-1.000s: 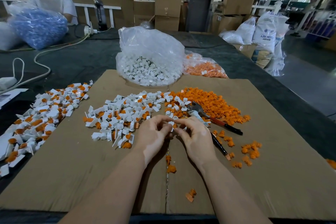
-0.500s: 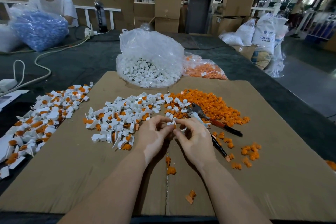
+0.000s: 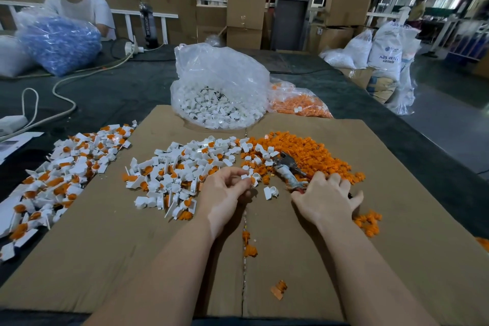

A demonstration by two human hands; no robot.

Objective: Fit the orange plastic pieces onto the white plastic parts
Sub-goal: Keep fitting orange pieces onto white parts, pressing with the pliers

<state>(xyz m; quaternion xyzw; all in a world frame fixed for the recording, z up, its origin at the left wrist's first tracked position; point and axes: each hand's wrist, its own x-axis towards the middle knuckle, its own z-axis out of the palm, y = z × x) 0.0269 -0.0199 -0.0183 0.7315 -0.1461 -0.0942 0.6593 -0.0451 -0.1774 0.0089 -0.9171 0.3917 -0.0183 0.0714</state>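
Observation:
My left hand [image 3: 225,194] pinches a small white plastic part with orange in it [image 3: 252,179] between thumb and fingertips, just above the cardboard sheet [image 3: 397,259]. My right hand [image 3: 326,200] lies fingers spread over the near edge of the loose orange pieces [image 3: 312,151], on the pliers' handles. A single white part [image 3: 271,192] lies between the hands. A heap of white parts, many with orange inserts [image 3: 180,172], sits left of my left hand.
Pliers [image 3: 287,167] lie by the orange heap. A clear bag of white parts [image 3: 219,92] and a bag of orange pieces [image 3: 299,104] stand behind. More assembled parts [image 3: 66,169] lie far left. Another person [image 3: 76,5] sits across the table beside a bag of blue parts [image 3: 58,42].
My hands were together working one part at the centre. My right hand has moved right and away to the orange pieces; the left keeps the part.

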